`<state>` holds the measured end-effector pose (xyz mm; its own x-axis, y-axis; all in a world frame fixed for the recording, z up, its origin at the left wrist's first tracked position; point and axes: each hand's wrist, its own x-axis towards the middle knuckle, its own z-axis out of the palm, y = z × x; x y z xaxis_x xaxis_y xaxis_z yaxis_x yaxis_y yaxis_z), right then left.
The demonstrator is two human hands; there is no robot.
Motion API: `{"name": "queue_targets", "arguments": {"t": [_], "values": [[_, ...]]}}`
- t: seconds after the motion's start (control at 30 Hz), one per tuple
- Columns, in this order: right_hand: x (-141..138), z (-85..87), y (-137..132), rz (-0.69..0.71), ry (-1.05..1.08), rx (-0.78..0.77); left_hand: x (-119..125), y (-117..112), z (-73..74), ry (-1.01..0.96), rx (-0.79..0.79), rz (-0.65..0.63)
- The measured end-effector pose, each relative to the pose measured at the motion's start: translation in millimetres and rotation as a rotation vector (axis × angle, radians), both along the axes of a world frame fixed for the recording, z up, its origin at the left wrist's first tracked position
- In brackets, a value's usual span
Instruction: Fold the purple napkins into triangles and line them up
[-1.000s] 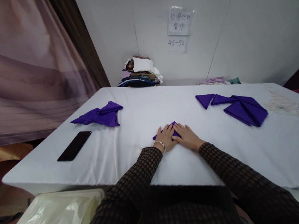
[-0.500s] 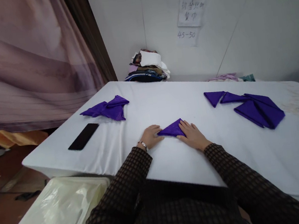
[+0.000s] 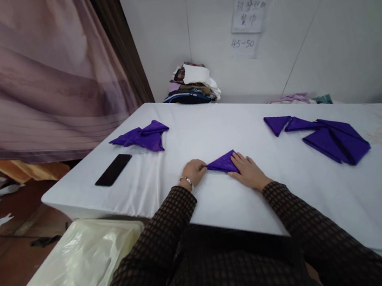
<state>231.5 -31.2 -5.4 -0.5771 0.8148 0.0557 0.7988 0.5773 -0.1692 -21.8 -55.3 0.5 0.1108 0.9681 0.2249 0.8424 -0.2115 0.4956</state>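
Note:
A small purple napkin, folded into a triangle, lies on the white tablecloth in front of me. My left hand pinches its left corner with the fingers curled. My right hand lies flat with its fingers stretched out over the triangle's right edge. Both sleeves are dark and checked, and a bracelet sits on my left wrist.
A crumpled purple napkin heap and a black phone lie at the left. Several folded purple napkins lie at the right. A clothes pile sits by the wall. A plastic-covered bin stands below the table's front edge.
My left hand slid off the napkin's top to its left corner and closed on it. The folded triangle is now uncovered. The camera view shifted left.

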Motion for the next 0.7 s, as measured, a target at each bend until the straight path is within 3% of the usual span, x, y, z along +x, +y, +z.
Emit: {"name": "queue_targets", "arguments": {"t": [0.23, 0.43, 0.7], "values": [[1.2, -0.9, -3.8, -0.010, 0.016, 0.006, 10.6, -5.1, 7.7, -0.024, -0.073, 0.119], [0.8, 0.8, -4.8, -0.011, 0.009, 0.000, 11.1, -4.1, 5.7, -0.007, -0.060, 0.075], [0.8, 0.4, -3.7, -0.013, -0.002, -0.002, 11.2, -3.0, 5.5, -0.046, -0.027, 0.123]]}}
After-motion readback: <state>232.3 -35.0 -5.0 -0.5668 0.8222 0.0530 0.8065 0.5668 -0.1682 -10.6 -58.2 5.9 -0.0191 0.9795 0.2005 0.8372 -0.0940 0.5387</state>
